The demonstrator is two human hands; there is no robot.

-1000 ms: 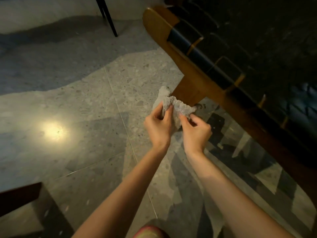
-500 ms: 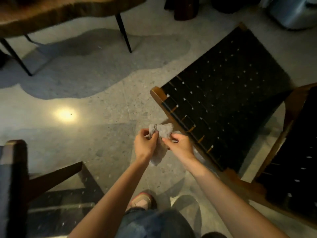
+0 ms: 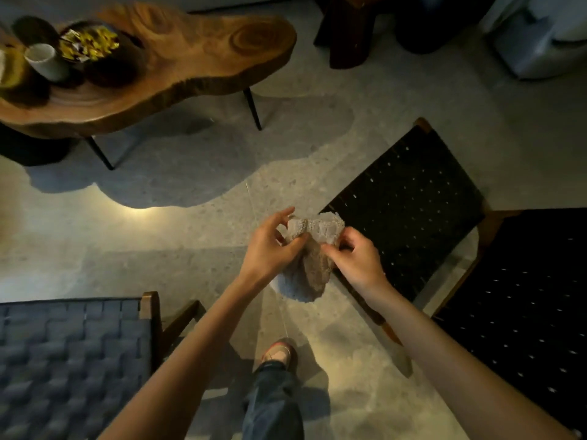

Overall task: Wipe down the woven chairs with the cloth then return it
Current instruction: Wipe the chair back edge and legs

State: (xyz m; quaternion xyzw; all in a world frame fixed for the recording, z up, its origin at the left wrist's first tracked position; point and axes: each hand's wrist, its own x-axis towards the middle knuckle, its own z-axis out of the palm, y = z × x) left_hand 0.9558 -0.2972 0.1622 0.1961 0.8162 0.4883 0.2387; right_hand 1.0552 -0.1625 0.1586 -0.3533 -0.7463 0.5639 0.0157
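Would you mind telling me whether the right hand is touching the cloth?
Touching. The head view shows the right hand pinching the cloth between its thumb and curled fingers.

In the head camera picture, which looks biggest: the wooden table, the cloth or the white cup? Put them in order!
1. wooden table
2. cloth, though it is much nearer the camera, so it looks extra big
3. white cup

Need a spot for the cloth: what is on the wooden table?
At its left end: a pale cup, a bowl of yellow-wrapped items, dark dishes. Anything behind them is hidden.
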